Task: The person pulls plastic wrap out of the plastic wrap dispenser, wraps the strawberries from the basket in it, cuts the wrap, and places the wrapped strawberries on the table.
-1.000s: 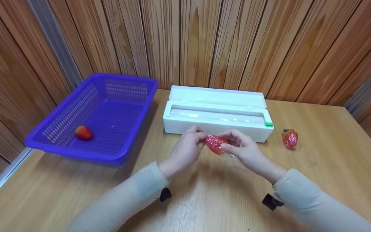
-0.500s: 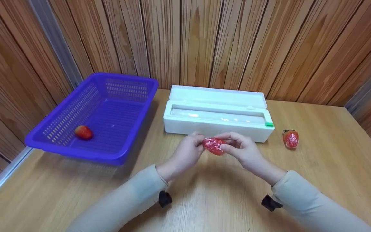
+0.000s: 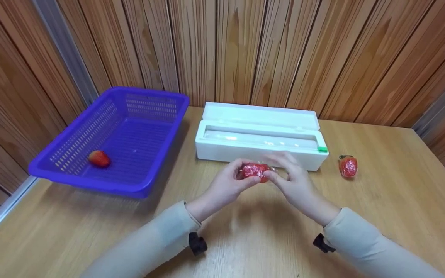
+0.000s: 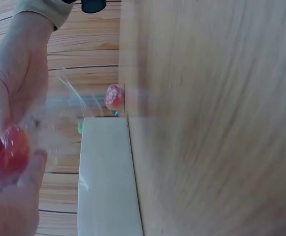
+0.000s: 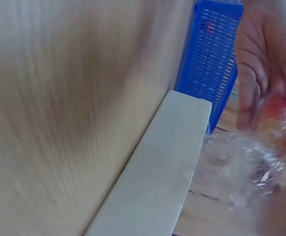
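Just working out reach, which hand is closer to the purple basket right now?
Left. The left hand is right of the purple basket, gripping a wrapped strawberry; the right hand is farther right, across that strawberry.

No lettering, label, brand, number or sign legible in the head view or either wrist view. White box (image 3: 238, 151) near the table's (image 3: 269, 243) far edge, green tab (image 3: 322, 149) at its right front corner, purple basket (image 3: 91, 183) by the table's left edge: no readable marks on any.
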Demonstrator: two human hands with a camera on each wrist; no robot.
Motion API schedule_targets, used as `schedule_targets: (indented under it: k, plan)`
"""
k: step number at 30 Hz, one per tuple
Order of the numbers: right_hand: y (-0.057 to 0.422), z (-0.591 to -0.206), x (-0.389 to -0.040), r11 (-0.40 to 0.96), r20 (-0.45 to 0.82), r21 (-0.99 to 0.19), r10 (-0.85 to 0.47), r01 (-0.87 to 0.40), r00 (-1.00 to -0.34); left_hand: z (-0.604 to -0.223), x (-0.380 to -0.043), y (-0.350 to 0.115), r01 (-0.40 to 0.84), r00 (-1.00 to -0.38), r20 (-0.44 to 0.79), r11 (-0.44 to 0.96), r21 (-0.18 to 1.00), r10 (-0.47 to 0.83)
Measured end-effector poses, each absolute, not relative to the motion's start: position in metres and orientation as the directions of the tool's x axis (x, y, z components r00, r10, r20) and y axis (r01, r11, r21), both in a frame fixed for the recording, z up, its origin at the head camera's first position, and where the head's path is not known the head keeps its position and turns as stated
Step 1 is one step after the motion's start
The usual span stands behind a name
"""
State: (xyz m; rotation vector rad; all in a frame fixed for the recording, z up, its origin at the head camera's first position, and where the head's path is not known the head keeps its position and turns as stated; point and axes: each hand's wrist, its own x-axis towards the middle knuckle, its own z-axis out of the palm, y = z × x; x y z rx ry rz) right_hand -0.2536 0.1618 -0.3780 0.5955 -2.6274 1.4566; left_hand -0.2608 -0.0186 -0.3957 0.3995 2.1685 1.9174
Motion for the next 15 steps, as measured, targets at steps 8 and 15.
schedule_targets:
  k: [8, 15]
  plan:
    - [0.143, -0.382, -0.228, 0.423, 0.357, -0.818, -0.159, -0.390, -0.921, -0.388, -0.260, -0.017, 0.086, -0.976, 0.079, 0.025, 0.996, 0.204]
    - [0.136, -0.385, -0.229, 0.212, 0.248, -0.930, -0.240, -0.299, -0.939, -0.386, -0.248, -0.010, 0.097, -0.927, 0.120, -0.083, 0.992, 0.356]
